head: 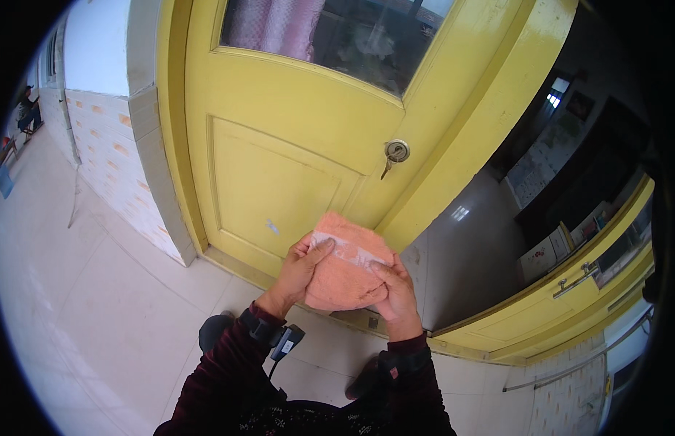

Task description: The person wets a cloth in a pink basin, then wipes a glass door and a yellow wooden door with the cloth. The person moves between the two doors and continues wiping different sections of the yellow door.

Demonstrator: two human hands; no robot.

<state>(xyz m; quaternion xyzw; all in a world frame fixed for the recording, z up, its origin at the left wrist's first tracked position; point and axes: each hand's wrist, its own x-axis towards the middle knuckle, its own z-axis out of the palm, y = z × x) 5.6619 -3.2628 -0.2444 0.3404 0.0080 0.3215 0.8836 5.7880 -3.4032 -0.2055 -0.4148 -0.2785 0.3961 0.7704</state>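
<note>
A folded orange towel (345,278) with a pale patterned band is held up in front of me by both hands. My left hand (302,264) grips its left side, thumb pressed on the band. On the right side my right hand (396,286) pinches it the same way, thumb on top and the fingers behind, partly hidden. Beyond the towel stands a yellow door panel (283,169) with a window (337,41) in its upper part. A key (388,166) hangs from the round lock (397,150) on this door.
At right, a second yellow door leaf (550,313) with a metal handle (574,280) stands swung inward beside a dark doorway (463,256). A tiled wall (114,147) is at left. Far left, a person (29,109) sits near the wall.
</note>
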